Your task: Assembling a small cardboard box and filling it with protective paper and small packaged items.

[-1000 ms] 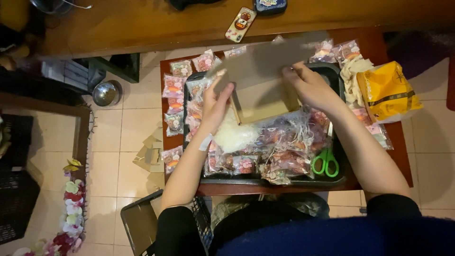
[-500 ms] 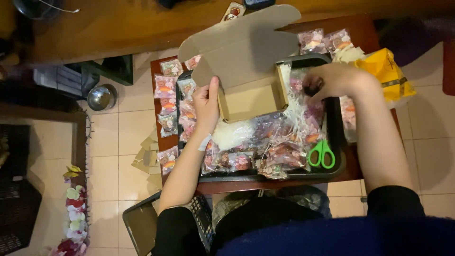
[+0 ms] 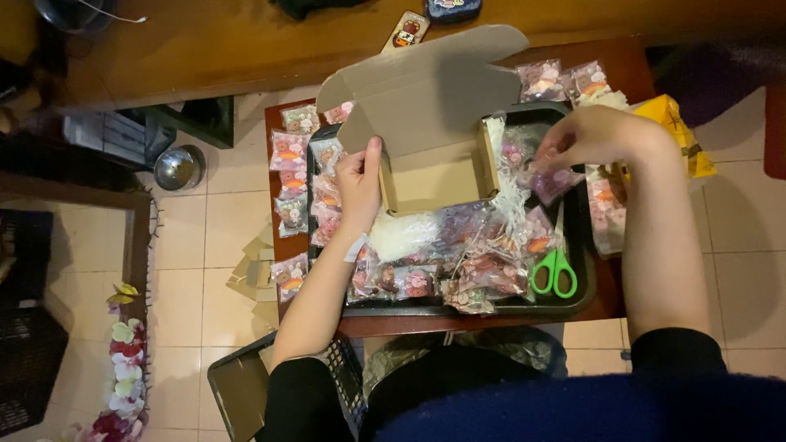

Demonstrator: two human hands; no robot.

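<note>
Centre frame: open cardboard box [image 3: 434, 176], lid raised, sitting in black tray [image 3: 583, 282]. Left hand [image 3: 359, 182] clasps the box's left wall. Right hand [image 3: 602, 135], centre right, fingers pinched on clear sweet packet [image 3: 550, 182]. Green scissors [image 3: 554, 272] lie lower right in the tray among more packets.

Pale tiled floor [image 3: 205, 237] under a small red-brown table [image 3: 606, 299], with a long wooden bench [image 3: 205, 57] beyond it.

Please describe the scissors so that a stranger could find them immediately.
Start at the black tray on the small wooden table. At its near right corner, below the right hand, lie the scissors. Bright green handles set them apart from the clear snack packets beside them.
</note>
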